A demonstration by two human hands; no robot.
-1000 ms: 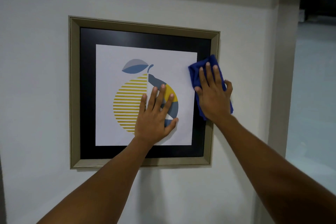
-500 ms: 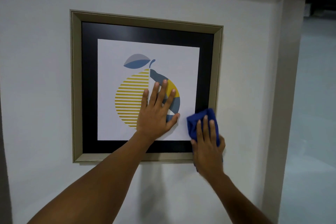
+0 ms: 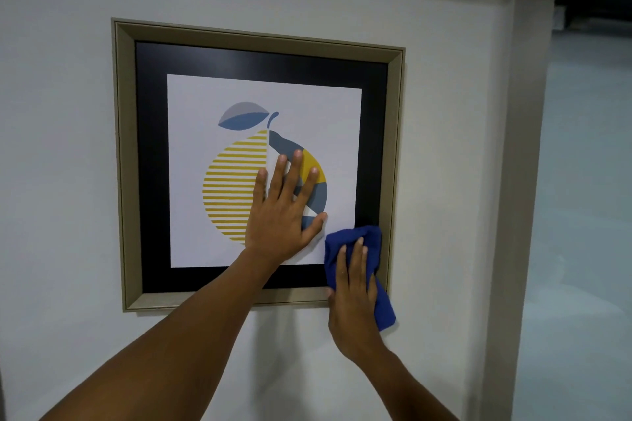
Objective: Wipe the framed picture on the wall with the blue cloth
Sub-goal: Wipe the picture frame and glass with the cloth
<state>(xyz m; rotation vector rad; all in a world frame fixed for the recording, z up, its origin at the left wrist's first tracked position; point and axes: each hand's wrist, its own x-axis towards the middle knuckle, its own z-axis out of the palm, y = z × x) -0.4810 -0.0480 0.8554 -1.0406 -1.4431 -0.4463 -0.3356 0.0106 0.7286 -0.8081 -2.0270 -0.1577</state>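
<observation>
The framed picture [image 3: 260, 34] hangs on the white wall: beige frame, black mat, a print of a yellow striped fruit with a blue leaf. My left hand [image 3: 284, 212] lies flat on the glass over the fruit, fingers spread. My right hand [image 3: 354, 297] presses the blue cloth [image 3: 371, 243] against the frame's lower right corner. The cloth covers that corner and hangs a little below the frame at the right.
The white wall [image 3: 61, 181] surrounds the frame. A beige corner post [image 3: 519, 147] ends the wall on the right, a short way from the frame. Beyond it lies a pale open area with a dark strip up high.
My right hand has slid the cloth down the frame's right side from upper right to the lower right corner. My left hand has stayed flat on the glass.
</observation>
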